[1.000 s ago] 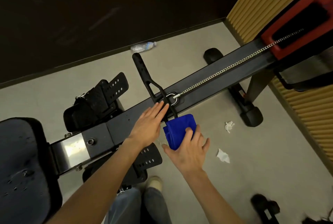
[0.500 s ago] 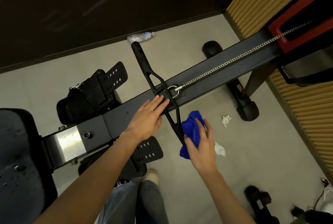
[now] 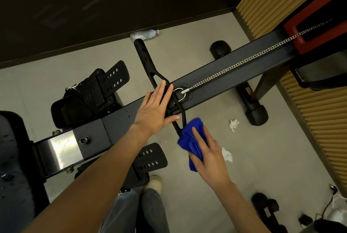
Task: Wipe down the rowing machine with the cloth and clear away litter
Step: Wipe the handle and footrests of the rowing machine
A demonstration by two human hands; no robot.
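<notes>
The rowing machine's dark rail [image 3: 221,75] runs diagonally from the seat at lower left to the red housing at upper right. Its black pull handle [image 3: 148,64] lies across the rail, hooked to a chain [image 3: 244,63]. My left hand [image 3: 155,109] rests flat, fingers apart, on the rail and the handle's middle. My right hand [image 3: 208,156] grips a blue cloth [image 3: 191,139] wrapped around the handle's near end, which is hidden under it. Two crumpled white tissues [image 3: 233,124] [image 3: 227,155] lie on the floor to the right. A plastic bottle [image 3: 144,34] lies by the far wall.
Black footrests [image 3: 105,86] [image 3: 150,159] flank the rail; the seat [image 3: 11,167] is at the far left. The front support foot [image 3: 251,105] stands at right by a ribbed wooden wall [image 3: 323,120]. Dumbbells [image 3: 266,206] and cables lie at lower right. My shoe [image 3: 155,183] is below.
My right hand has slid the blue cloth down along the handle's near end toward me. My left hand has shifted slightly up over the handle's middle. The camera moved a little.
</notes>
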